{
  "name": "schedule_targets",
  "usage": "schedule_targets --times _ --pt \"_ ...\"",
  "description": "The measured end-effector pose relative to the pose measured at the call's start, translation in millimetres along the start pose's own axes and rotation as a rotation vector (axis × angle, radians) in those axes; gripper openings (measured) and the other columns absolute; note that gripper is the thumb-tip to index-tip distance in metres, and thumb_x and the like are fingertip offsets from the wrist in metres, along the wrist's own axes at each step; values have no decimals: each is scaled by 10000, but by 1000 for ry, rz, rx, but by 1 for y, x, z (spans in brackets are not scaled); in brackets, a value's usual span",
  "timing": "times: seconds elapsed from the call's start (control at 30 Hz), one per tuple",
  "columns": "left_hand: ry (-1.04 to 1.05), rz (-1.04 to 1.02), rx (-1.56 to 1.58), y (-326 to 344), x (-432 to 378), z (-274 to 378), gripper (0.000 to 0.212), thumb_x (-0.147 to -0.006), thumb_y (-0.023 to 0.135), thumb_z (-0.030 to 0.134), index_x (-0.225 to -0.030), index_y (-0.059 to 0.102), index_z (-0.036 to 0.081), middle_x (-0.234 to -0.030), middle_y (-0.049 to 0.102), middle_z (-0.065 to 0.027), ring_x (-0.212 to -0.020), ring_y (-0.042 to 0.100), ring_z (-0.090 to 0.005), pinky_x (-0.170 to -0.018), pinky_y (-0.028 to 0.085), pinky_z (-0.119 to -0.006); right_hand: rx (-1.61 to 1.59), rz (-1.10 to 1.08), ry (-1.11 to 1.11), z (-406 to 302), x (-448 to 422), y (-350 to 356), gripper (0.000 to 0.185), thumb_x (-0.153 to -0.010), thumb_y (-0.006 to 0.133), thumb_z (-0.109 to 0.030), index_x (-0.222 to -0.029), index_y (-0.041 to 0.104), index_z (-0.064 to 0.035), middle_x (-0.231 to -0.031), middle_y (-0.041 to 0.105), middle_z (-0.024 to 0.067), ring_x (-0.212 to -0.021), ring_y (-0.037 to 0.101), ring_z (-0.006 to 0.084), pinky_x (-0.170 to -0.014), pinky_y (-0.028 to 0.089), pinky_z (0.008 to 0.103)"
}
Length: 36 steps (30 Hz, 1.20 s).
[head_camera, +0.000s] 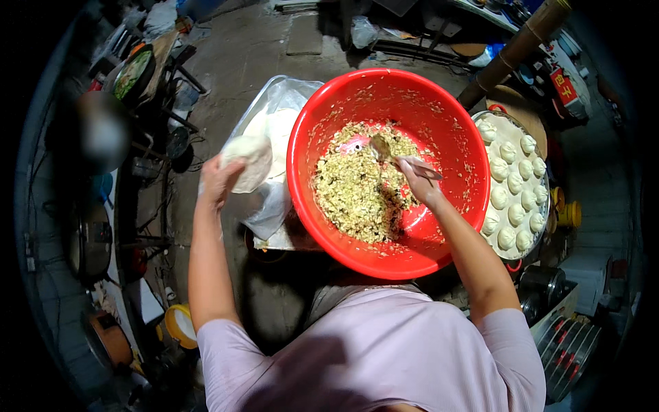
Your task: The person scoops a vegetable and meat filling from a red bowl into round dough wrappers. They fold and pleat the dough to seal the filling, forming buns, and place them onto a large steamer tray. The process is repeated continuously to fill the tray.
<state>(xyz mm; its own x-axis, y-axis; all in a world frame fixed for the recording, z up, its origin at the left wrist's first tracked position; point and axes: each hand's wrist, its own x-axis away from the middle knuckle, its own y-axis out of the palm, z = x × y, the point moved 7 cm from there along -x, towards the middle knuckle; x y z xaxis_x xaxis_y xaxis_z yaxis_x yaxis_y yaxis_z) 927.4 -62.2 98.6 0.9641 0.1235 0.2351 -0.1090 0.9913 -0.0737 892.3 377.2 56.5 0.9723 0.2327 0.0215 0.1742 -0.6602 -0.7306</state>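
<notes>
My left hand (pixel 219 177) holds a round, flat dough wrapper (pixel 249 162) left of a large red plastic basin (pixel 388 268). Chopped filling (pixel 355 195), pale with dark bits, covers much of the basin's floor, and scraps cling to its wall. In my right hand (pixel 419 180) is a metal spoon (pixel 381 148), its bowl down at the filling near the basin's middle. More pale dough wrappers (pixel 278 135) lie in a clear plastic bag (pixel 278 95) inside a tray, partly hidden by the basin and the held wrapper.
At the right, pleated buns (pixel 508 152) sit in rows on a round steamer tray (pixel 495 193) with red handles. A bamboo pole (pixel 515 51) rises behind it. Stacked steamer racks (pixel 566 355) stand at lower right. A wok of green food (pixel 133 74) is at far left, with a yellow bucket (pixel 181 325) below.
</notes>
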Motion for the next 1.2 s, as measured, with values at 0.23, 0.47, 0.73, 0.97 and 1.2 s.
schedule_targets --times 0.23,0.47,0.73,0.97,1.2 --pt "252 146 1179 27 119 20 593 -966 416 396 -1422 276 46 -1470 303 -143 -1344 303 -322 -1097 260 -512 -974 -378 179 -18 -3 84 372 -970 481 -261 -1118 575 67 -1117 618 182 -1045 604 276 -967 469 372" --pt "547 -48 1310 80 162 61 540 -965 313 322 -1408 306 15 -1479 276 -177 -1350 282 -363 -1106 236 -541 -1457 -319 314 5 19 21 334 -969 459 -171 -1078 523 139 -1137 562 258 -1075 571 368 -989 478 417" --pt "134 233 1299 175 106 -6 469 -931 350 308 -1266 490 12 -1264 544 -163 -1157 527 -348 -1002 411 -510 -1446 -175 250 13 72 -71 395 -970 462 -212 -1108 496 157 -1147 548 257 -1078 564 392 -1017 439 427" --pt "-7 -11 1330 286 55 -20 442 -933 340 306 -1222 530 32 -1207 577 -159 -1107 553 -346 -975 440 -502 -709 -136 -348 -76 108 -147 324 -958 470 -147 -1200 527 61 -1161 580 191 -1055 592 271 -935 475 373" --pt "-62 14 1340 309 50 3 486 -961 296 441 -1114 574 73 -1084 627 -140 -991 602 -315 -869 501 -492 258 -145 -911 -88 151 -55 505 -815 610 -67 -1282 452 39 -1338 432 231 -1166 500 369 -962 446 409"
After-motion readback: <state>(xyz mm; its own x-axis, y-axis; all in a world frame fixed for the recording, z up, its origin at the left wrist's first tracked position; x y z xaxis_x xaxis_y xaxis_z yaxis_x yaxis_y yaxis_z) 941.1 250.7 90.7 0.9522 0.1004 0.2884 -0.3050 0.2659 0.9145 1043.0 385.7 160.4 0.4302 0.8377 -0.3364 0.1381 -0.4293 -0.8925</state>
